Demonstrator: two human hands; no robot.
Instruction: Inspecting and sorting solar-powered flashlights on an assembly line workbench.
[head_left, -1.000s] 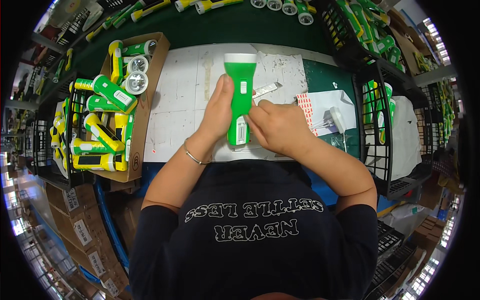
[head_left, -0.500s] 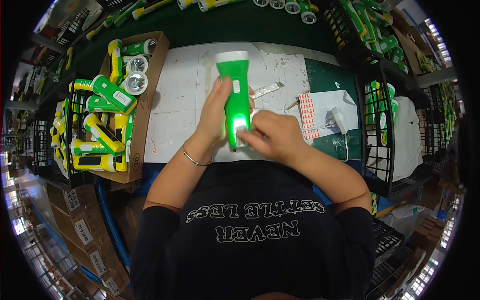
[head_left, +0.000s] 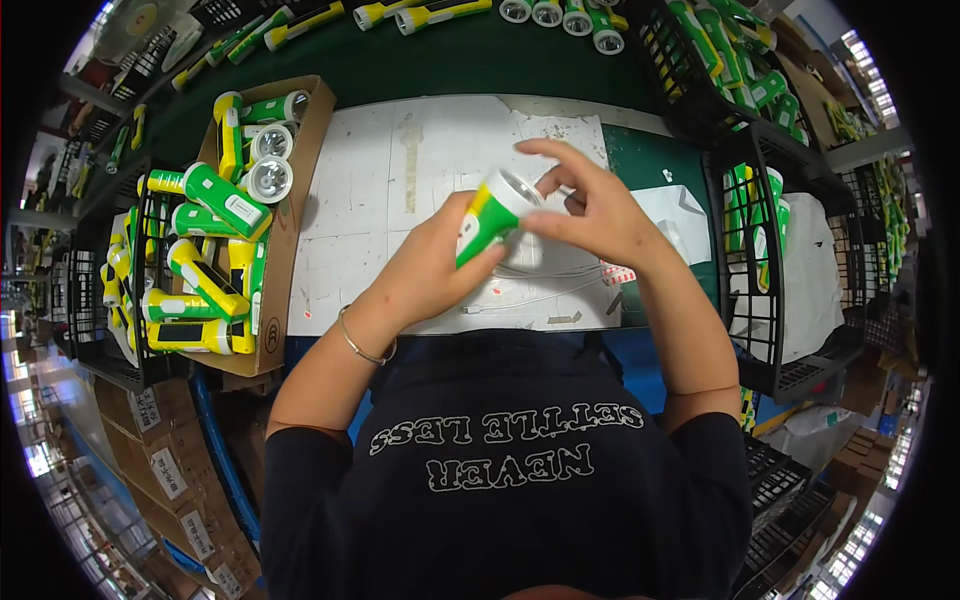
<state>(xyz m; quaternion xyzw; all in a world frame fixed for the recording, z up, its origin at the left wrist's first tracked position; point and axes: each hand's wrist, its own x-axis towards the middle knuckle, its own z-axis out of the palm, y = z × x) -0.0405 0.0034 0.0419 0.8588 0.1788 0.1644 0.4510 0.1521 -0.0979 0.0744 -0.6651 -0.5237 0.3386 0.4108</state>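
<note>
A green and yellow flashlight [head_left: 482, 226] with a white-rimmed head is wrapped in the fingers of my left hand [head_left: 425, 265], over the middle of the white work surface. It is tilted, its clear lens turned up and toward the right. My right hand [head_left: 600, 215] hovers beside the lens with fingers bent and apart; its thumb is close to the rim, and I cannot tell if it touches. Beneath the hands a white cable [head_left: 540, 290] lies in loose curves. The flashlight's tail is mostly hidden by my left hand.
At left, a cardboard box [head_left: 300, 200] holds several green and yellow flashlights. Black crates [head_left: 765, 330] stand on the right, with more flashlights and a white bag [head_left: 805, 280]. A red-and-white sticker sheet [head_left: 620, 275] lies near my right wrist. Flashlights [head_left: 445, 14] line the far edge.
The flashlight has turned from head-away to lens up and right, and its glowing end light no longer shows. My right hand has moved from its tail to its head, fingers opening.
</note>
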